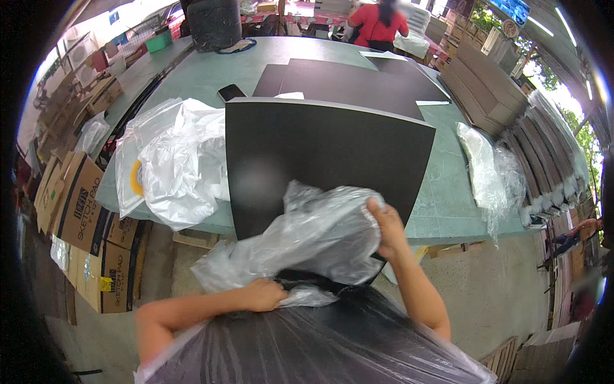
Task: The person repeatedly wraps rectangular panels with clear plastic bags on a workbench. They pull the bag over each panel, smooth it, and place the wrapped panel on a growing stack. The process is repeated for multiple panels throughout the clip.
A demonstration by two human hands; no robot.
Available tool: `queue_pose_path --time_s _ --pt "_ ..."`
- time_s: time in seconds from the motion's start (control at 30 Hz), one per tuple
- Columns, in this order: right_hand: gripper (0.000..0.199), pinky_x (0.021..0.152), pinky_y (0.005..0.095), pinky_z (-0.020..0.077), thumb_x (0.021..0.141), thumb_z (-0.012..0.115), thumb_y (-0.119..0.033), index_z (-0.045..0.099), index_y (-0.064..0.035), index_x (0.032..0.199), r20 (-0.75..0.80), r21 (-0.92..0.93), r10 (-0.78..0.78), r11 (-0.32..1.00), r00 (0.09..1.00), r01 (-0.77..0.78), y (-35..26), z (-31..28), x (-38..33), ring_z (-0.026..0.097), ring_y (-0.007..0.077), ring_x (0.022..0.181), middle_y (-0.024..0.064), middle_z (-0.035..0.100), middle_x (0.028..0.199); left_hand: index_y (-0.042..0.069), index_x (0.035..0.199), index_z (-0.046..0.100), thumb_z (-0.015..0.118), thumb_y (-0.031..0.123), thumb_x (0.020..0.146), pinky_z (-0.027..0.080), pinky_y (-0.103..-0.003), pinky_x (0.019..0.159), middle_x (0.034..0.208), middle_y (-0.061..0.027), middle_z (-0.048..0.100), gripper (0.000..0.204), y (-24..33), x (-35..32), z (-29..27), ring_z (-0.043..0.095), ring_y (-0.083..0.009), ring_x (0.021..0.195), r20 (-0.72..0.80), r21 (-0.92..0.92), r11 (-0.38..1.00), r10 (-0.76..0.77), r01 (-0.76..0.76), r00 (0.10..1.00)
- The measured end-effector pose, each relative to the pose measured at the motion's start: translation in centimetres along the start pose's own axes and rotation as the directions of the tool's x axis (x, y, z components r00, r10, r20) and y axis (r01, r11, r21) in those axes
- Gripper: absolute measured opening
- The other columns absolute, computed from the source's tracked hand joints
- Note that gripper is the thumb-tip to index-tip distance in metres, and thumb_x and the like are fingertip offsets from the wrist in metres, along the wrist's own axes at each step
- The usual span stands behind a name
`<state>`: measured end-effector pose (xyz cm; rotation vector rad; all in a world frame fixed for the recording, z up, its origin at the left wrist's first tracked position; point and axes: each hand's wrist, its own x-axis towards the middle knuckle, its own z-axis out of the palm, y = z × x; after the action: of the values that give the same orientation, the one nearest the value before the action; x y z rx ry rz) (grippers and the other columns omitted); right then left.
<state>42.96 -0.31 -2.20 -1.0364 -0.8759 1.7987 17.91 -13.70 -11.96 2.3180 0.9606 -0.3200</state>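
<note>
The left hand (263,295) is closed in a fist on a bunched, clear, wrinkled plastic film (339,221), low in the middle of the view. The right hand (387,230) is partly curled, with the thumb uppermost, and grips the same film at its right edge. The film billows between the hands, in front of the near edge of a large green-topped counter (441,205). It overlaps the lower part of a large rectangular black board with a pale top edge (326,137); contact between the two cannot be confirmed. At the lower edge of the view, film is drawn taut over a dark surface (307,349), whose nature cannot be determined.

To the left of the board, crumpled white translucent plastic bags (182,163) lie on the counter, with a yellow ring-shaped object (136,178) among them. Behind the board are a small black flat rectangular device (231,93) and overlapping flat black sheets (352,80). At the right, a crumpled length of clear plastic (476,169) hangs over the counter's edge. Printed brown cardboard boxes (80,201) are stacked at the left. A person in a red top (377,24) is beyond the far side.
</note>
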Motion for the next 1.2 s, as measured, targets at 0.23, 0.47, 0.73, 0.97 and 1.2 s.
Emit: queue_pose_path --time_s 0.23,0.47,0.73,0.97,1.2 --pt "0.033 0.066 0.0263 0.0452 0.074 0.063 -0.027 0.054 -0.0005 0.093 0.230 -0.289 0.009 0.956 0.973 0.059 1.1 2.8 -2.1 0.055 0.0128 0.074 0.0055 0.058 0.086 0.001 0.086 0.055 0.063 0.013 0.063 0.043 -0.031 0.069 0.090 -0.0127 0.055 0.027 4.2 -0.8 -11.3 0.054 -0.0279 0.083 -0.733 -0.513 0.822 -0.270 -0.246 0.624" --pt "0.025 0.053 0.0197 0.0401 0.074 0.063 -0.024 0.055 -0.0021 0.084 0.212 -0.098 0.116 0.990 0.970 -0.097 -0.6 1.7 -3.2 0.049 0.0081 0.057 0.0011 0.054 0.066 0.003 0.087 0.057 0.061 0.017 0.067 0.043 -0.032 0.071 0.087 -0.0130 0.059 0.024 2.9 -0.2 -12.0 0.057 -0.0264 0.083 -0.535 -0.560 0.799 -0.145 -0.220 0.833" --pt "0.026 0.064 0.0228 0.0424 0.066 0.070 -0.015 0.061 0.0016 0.084 0.340 -0.595 0.176 0.801 0.924 0.067 -0.5 0.9 -4.0 0.053 0.0079 0.069 0.0034 0.060 0.076 0.004 0.085 0.059 0.060 0.021 0.071 0.042 -0.032 0.072 0.096 -0.0152 0.056 0.022 1.6 -1.3 -12.2 0.055 -0.0266 0.089 -0.540 -0.538 0.831 -0.211 -0.141 0.814" --pt "0.027 0.057 0.0221 0.0429 0.064 0.072 -0.018 0.060 0.0015 0.078 0.378 -0.264 0.246 0.953 0.892 -0.151 -1.3 0.9 -4.7 0.054 0.0090 0.062 0.0023 0.059 0.069 0.001 0.065 0.055 0.060 0.016 0.073 0.038 -0.028 0.063 0.084 -0.0085 0.051 0.018 0.0 -6.0 -14.0 0.048 -0.0163 0.072 -0.803 -0.435 0.889 -0.313 -0.140 0.507" --pt "0.034 0.043 0.0206 0.0356 0.065 0.071 -0.031 0.057 -0.0011 0.074 0.340 0.028 -0.104 0.995 0.935 0.101 1.8 8.4 -4.8 0.046 0.0071 0.050 0.0012 0.052 0.059 0.003 0.098 0.047 0.059 0.009 0.073 0.040 -0.028 0.075 0.088 -0.0082 0.052 0.029 8.6 -1.2 -15.1 0.051 -0.0147 0.085 -0.694 -0.589 0.723 -0.223 -0.361 0.684"
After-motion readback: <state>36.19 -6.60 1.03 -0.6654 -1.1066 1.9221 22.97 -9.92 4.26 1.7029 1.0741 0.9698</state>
